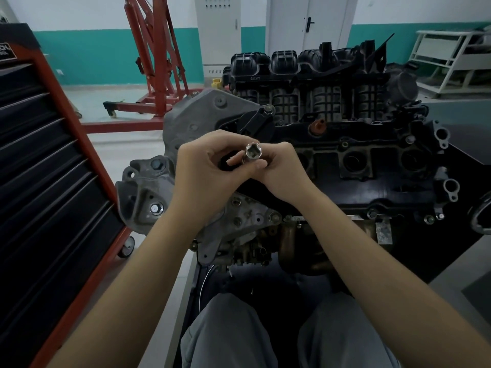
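A shiny metal socket (pixel 253 152) is held above the engine (pixel 372 160), its hexagonal opening facing the camera. My left hand (pixel 204 173) pinches it from the left with thumb and fingertips. My right hand (pixel 281 171) curls around its lower part from the right. What the socket is attached to below is hidden by my fingers. Both hands hover over the engine's left end, near the grey timing cover (pixel 186 120).
A black and red tool cabinet (pixel 47 181) with several drawers stands close on the left. A red engine hoist (pixel 156 62) stands behind it on the floor. A black intake manifold (pixel 305 75) tops the engine. A white rack (pixel 451 59) is at far right. My knees (pixel 228 333) are below.
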{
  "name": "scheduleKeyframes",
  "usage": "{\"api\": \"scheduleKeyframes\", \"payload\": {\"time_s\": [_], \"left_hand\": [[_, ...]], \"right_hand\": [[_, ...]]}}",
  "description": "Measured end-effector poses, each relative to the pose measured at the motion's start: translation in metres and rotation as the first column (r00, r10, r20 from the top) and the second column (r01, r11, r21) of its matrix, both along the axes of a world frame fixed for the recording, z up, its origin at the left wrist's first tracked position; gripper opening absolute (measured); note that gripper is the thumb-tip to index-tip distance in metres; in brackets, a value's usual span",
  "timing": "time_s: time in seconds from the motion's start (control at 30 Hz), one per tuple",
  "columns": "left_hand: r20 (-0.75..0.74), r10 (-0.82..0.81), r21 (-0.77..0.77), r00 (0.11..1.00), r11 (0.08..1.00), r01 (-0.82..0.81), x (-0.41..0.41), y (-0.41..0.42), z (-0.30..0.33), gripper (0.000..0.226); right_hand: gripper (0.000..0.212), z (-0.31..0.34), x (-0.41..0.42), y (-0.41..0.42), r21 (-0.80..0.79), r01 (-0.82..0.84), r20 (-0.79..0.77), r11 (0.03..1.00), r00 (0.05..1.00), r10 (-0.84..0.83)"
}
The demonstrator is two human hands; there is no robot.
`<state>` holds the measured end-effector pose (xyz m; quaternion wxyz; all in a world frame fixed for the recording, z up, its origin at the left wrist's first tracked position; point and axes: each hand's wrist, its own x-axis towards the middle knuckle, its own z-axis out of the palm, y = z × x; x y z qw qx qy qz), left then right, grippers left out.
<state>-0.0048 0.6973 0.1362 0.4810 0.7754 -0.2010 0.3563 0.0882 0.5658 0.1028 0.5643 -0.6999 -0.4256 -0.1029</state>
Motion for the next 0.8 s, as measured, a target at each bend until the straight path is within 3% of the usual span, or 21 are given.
{"api": "scheduleKeyframes", "payload": {"time_s": [0.1, 0.23, 0.37, 0.47, 0.67, 0.8], "left_hand": [[0.027, 0.073, -0.035, 0.997, 0.997, -0.072, 0.0005, -0.0009, 0.0001, 0.026], [-0.040, -0.042, -0.138, 0.998, 0.990, 0.036, 0.0005, 0.0009, -0.0003, 0.032], [-0.024, 0.027, -0.062, 0.999, 0.998, -0.029, -0.0010, -0.0016, 0.0012, 0.026], [0.035, 0.108, -0.089, 0.994, 0.991, -0.104, -0.0007, -0.0037, 0.0027, 0.021], [-0.068, -0.069, -0.044, 0.995, 0.997, 0.066, -0.0005, -0.0005, 0.0058, 0.028], [-0.021, 0.029, -0.046, 0.999, 0.998, -0.030, 0.0006, -0.0013, 0.0037, 0.025]], "right_hand": [[0.019, -0.0003, 0.0015, -0.0003, -0.022, -0.002, 0.012, 1.000, 1.000, 0.003], [0.019, 0.0001, 0.0020, -0.0003, -0.036, -0.014, -0.018, 0.999, 1.000, 0.014], [0.014, 0.0004, 0.0012, -0.0005, -0.017, 0.036, -0.002, 0.999, 0.999, -0.036], [0.018, 0.0015, 0.0004, 0.0000, -0.014, 0.012, -0.001, 1.000, 1.000, -0.012], [0.023, 0.0007, -0.0015, 0.0002, -0.015, -0.038, -0.028, 0.999, 0.999, 0.037], [0.012, -0.0028, 0.0045, 0.0003, -0.001, 0.028, 0.010, 1.000, 1.000, -0.028]]}}
